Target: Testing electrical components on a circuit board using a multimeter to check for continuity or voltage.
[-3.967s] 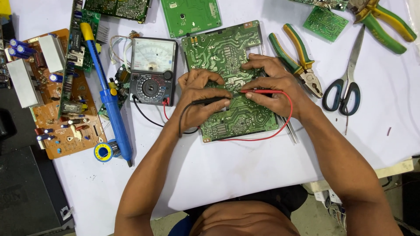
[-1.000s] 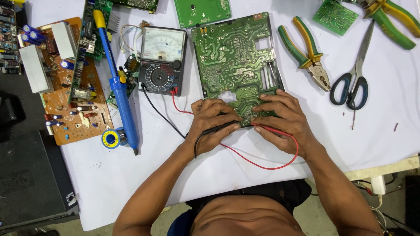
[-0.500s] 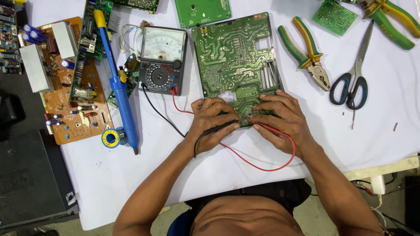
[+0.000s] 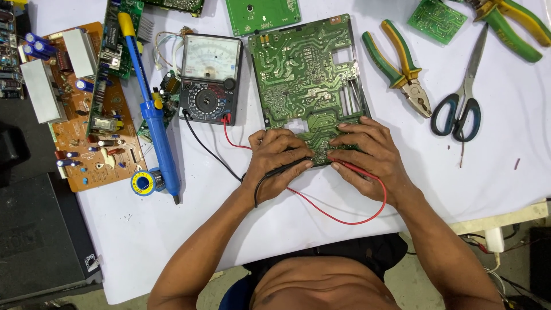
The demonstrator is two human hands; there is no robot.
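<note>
green circuit board (image 4: 304, 69) flat on white surface (image 4: 505, 166), near edge under both hands. left hand (image 4: 278, 161) grips black probe (image 4: 287, 167), right hand (image 4: 367, 158) grips red probe (image 4: 353, 166), tips on board. analog multimeter (image 4: 208, 77) wired, beside board. probing underway, unfinished.

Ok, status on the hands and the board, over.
Left hand pressing black probe to green circuit board. Right hand holding red probe there. Multimeter wired in; nothing blocking.
</note>
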